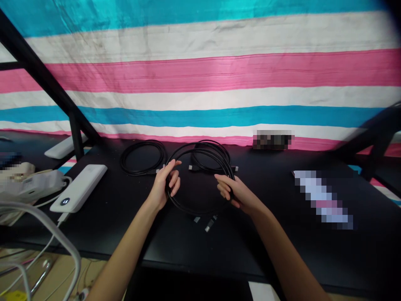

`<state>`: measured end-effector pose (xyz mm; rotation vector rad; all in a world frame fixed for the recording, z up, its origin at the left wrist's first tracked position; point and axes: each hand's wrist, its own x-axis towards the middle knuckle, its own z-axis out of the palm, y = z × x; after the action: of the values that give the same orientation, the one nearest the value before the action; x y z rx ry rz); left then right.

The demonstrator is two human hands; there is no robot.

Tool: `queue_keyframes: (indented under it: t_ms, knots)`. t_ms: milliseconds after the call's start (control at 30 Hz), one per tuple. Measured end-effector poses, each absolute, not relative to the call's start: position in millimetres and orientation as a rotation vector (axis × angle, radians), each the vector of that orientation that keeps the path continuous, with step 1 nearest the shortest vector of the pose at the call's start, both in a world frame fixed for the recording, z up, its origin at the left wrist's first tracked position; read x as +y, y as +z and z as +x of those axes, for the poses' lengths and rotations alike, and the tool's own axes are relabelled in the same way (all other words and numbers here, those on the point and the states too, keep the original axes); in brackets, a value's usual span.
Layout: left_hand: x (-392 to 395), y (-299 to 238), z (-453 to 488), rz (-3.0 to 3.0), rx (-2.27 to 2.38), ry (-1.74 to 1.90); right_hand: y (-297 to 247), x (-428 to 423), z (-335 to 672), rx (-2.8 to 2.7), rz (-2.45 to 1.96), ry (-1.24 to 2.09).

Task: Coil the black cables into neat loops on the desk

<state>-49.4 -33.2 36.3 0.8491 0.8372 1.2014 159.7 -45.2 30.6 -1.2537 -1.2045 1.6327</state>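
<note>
Between my two hands a black cable (200,212) is held up in a round coil of several loops. My left hand (164,184) grips the coil's left side, its fingers curled round the strands. On the opposite side my right hand (236,192) is closed round the loops. Below the coil, silver cable plugs (210,224) show near the tabletop. Behind it lies another coiled black cable (216,169) with plugs at its ends, partly covered by the held loops. A further black cable coil (123,161) rests flat to the left, near my left hand.
A white power bank (83,186) with a plugged-in cable lies left on the black table (269,251). White chargers and a power strip (37,184) crowd the far left. A blurred-out flat object (322,200) lies right, another (272,140) at the back. A striped sheet (219,75) hangs behind.
</note>
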Motion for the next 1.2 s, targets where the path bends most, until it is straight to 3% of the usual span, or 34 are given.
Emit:
queue_keyframes:
  t_ms: [267, 700, 1200]
  knots:
    - [-30, 21, -52, 1.188, 1.239, 1.232, 37, -48, 161, -1.323, -1.353, 1.636]
    - [-23, 7, -56, 1.379, 1.198, 0.959, 29, -38, 160, -1.387, -1.376, 1.067]
    - [-28, 10, -53, 1.414, 1.128, 0.898, 32, -37, 159, -1.042, -1.298, 1.355]
